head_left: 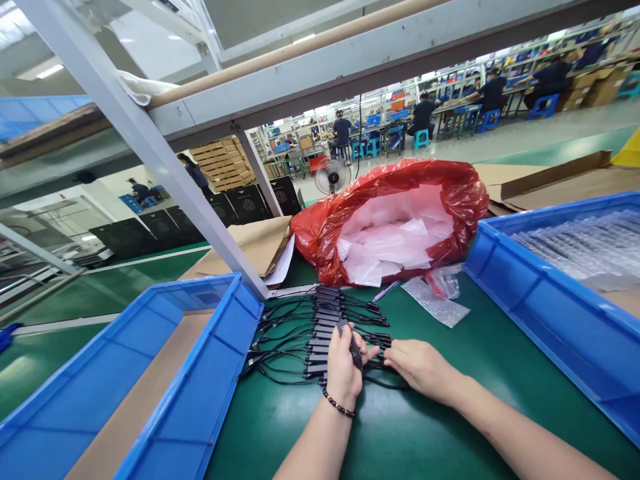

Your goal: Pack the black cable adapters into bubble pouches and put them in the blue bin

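Observation:
My left hand, with a beaded bracelet at the wrist, is closed around a small black box-shaped cable adapter, its index finger stretched out to the right. To the right of it, my right hand has its fingers pinched together at a black cable. Its fingertips partly hide the cable end. Beneath and beyond my left hand, several similar adapters lie side by side in a column on the green tabletop. Their thin cables and plugs spread out to both sides.
A blue bin lined with cardboard stands at left. Another blue bin at right holds clear bubble-wrap sleeves. A red plastic bag with bubble bags sits behind, near a loose sleeve and pen. A metal post rises left.

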The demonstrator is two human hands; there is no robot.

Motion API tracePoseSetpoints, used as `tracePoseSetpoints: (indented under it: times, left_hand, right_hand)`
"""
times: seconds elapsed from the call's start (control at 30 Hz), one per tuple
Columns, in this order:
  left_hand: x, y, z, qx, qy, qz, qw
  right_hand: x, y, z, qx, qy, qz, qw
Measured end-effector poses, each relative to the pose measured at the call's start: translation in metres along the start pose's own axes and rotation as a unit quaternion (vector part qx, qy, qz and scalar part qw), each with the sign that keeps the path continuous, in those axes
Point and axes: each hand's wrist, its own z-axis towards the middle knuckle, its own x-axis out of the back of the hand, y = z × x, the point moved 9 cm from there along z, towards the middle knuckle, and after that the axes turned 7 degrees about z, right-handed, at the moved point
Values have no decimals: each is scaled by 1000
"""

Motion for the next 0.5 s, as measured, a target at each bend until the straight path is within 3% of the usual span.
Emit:
tracePoseSetpoints:
  times: [0.17,0.33,0.43,0.5]
  left_hand:
    - [-18,-23,-9,39,-70,137,987]
    - [-30,-41,-15,62,-146,227,961]
    - [-30,-42,-14,49,-141,255,955]
    - [-28,-41,-12,28,-124,271,954]
  right_hand:
    - [19,0,2,50,49,-86,994]
    - [31,13,-1,33,74,-114,990]
    - [38,23,-3,-9,113,-53,992]
    - [41,33,-4,-72,147,33,986]
